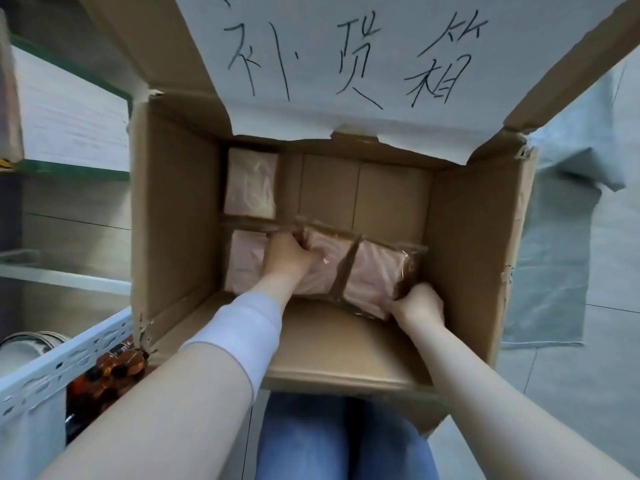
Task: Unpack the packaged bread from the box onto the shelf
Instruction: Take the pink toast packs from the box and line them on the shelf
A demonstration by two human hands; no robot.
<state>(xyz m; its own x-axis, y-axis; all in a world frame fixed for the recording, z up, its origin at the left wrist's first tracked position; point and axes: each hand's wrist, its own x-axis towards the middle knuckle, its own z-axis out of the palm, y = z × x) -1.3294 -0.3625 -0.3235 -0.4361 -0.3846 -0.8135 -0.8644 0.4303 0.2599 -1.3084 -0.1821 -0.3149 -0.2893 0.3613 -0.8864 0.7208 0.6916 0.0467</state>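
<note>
Nearest the lens, the left forearm (166,410) in its pushed-up white sleeve (242,327) and the bare right forearm (502,393) reach down into the box (173,216). Left hand (287,258) has its fingers curled over the left end of the middle bread pack (325,268), gripping it from above. Right hand (419,306) pinches the near right corner of the right bread pack (374,275); its fingertips are tucked under the wrapper, so how deep they reach I cannot tell. These two packs lie side by side, touching and tilted up off the floor of the box. As a pair their long axis runs left to right between the hands. Two more packs lie flat against the left wall, one near (242,265) and one far (251,183). Outside, the shelf (62,362) stands just left of the box, so the left hand is nearer to it. I judge the lift should swing leftward, left end leading.
</note>
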